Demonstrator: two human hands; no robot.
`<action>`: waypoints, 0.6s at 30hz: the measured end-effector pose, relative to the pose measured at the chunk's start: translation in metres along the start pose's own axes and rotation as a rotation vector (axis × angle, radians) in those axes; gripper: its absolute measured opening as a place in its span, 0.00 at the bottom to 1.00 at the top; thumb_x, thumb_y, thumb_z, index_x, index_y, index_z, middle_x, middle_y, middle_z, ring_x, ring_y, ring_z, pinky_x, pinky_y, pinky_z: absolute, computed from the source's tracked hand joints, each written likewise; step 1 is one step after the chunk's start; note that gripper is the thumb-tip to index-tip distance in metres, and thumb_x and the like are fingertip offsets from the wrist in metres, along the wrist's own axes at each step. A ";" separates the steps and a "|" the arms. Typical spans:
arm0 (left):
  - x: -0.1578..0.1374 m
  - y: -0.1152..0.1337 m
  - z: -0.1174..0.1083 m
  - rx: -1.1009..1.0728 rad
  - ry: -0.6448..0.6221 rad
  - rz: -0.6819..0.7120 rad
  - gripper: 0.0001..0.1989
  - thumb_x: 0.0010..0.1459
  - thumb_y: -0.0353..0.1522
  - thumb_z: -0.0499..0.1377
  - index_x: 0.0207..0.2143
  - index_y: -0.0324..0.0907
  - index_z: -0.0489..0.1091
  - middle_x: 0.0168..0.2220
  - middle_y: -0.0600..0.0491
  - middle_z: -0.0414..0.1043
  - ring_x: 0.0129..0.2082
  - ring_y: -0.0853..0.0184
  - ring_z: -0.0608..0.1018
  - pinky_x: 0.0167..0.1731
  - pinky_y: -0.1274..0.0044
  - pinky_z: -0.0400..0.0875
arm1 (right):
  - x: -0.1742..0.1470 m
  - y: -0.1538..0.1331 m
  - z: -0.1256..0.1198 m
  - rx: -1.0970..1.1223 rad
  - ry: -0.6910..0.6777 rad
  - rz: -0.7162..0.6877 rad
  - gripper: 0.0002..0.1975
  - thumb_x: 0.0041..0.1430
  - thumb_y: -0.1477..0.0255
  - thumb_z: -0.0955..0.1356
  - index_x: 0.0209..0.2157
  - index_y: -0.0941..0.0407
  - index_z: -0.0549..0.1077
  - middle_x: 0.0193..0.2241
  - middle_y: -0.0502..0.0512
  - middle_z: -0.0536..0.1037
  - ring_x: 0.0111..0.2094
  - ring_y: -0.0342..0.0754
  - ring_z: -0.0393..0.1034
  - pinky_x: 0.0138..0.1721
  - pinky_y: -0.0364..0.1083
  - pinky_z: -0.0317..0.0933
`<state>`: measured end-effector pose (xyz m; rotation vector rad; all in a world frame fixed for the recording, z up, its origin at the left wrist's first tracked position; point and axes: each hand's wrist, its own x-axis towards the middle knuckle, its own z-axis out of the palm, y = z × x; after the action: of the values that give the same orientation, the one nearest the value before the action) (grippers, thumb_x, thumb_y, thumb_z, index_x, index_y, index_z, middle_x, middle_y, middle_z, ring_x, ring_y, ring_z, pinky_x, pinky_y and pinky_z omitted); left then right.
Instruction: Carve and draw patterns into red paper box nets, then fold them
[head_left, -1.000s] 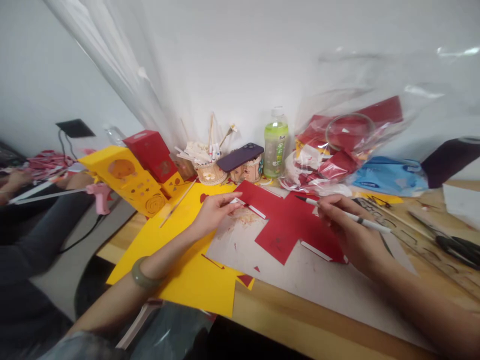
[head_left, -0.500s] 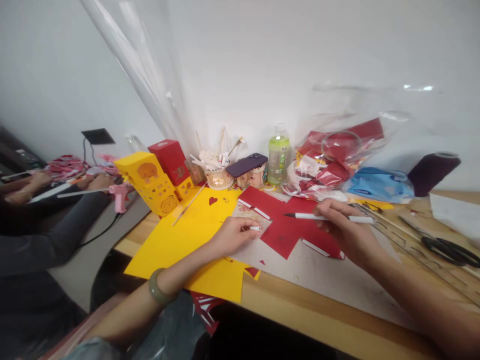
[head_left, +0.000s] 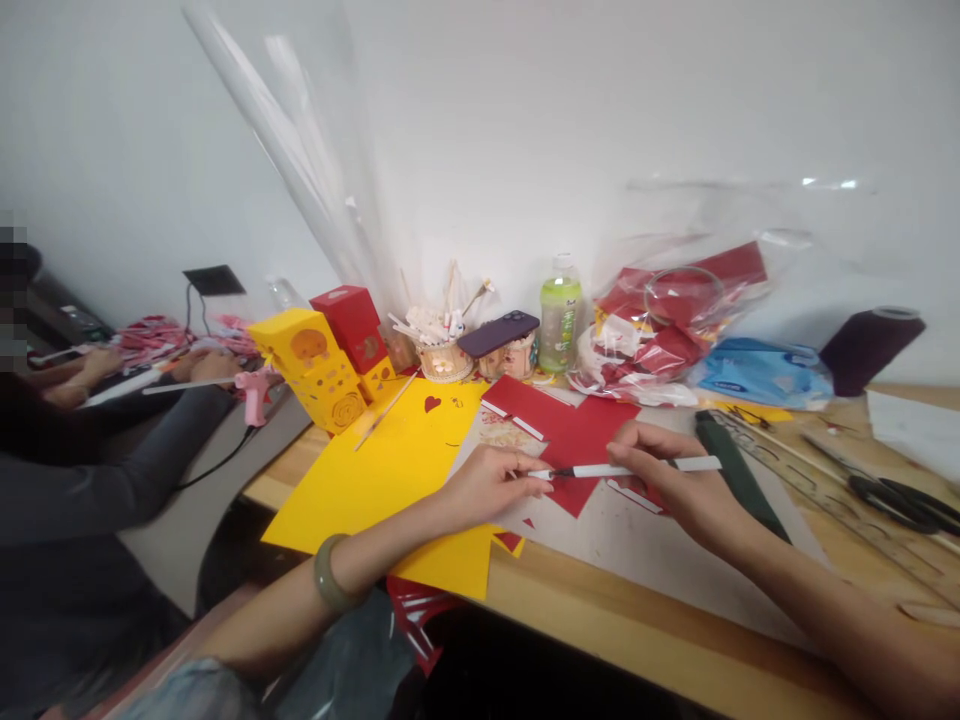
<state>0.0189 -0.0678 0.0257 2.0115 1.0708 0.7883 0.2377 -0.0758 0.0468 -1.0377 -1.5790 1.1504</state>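
Observation:
My right hand (head_left: 669, 485) is closed around a slim white pen (head_left: 596, 470) with a dark tip that points left. Pinched between the fingers of my left hand (head_left: 484, 488) is a small white pen cap (head_left: 541, 474). The pen's tip meets the cap's opening; how far in it sits I cannot tell. Beneath both hands lies a cut red paper shape (head_left: 585, 430) with white strips along some edges. A large yellow sheet (head_left: 337, 500) spreads under my left forearm, with a red heart (head_left: 433, 404) on it.
Red and yellow boxes (head_left: 307, 360), a phone (head_left: 501, 333) on a tub, a green-labelled bottle (head_left: 561, 320) and a plastic bag of scraps (head_left: 652, 330) line the wall. Scissors (head_left: 892, 500) and a ruler (head_left: 840, 500) lie right. At left, another person's sleeve (head_left: 165, 450) is beside a pink glue gun (head_left: 255, 393).
My hands have come together: the right moved left and down with the pen, the left moved right with the cap. The pen tip now reaches the cap. A dark green object shows behind my right hand.

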 end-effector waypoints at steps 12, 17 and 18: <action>-0.002 0.028 0.008 0.287 -0.017 0.278 0.10 0.62 0.32 0.51 0.36 0.37 0.71 0.34 0.48 0.74 0.35 0.65 0.74 0.38 0.76 0.67 | -0.010 0.001 0.004 0.147 -0.113 -0.048 0.19 0.58 0.57 0.63 0.21 0.56 0.70 0.17 0.49 0.68 0.19 0.42 0.58 0.21 0.42 0.53; -0.001 0.036 0.025 0.441 0.034 0.445 0.14 0.65 0.33 0.45 0.36 0.36 0.67 0.31 0.45 0.73 0.32 0.63 0.74 0.34 0.74 0.69 | -0.015 -0.010 0.011 0.304 0.051 0.051 0.21 0.50 0.55 0.67 0.14 0.56 0.68 0.11 0.49 0.64 0.15 0.41 0.56 0.15 0.41 0.47; -0.001 0.038 0.028 0.445 0.054 0.466 0.15 0.65 0.33 0.44 0.36 0.35 0.67 0.30 0.45 0.73 0.31 0.63 0.74 0.33 0.74 0.69 | -0.015 -0.012 0.012 0.312 0.074 0.070 0.21 0.48 0.55 0.68 0.13 0.56 0.68 0.11 0.49 0.64 0.15 0.41 0.56 0.15 0.41 0.47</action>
<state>0.0566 -0.0922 0.0409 2.6917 0.8673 0.8965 0.2284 -0.0956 0.0531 -0.9212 -1.2650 1.3408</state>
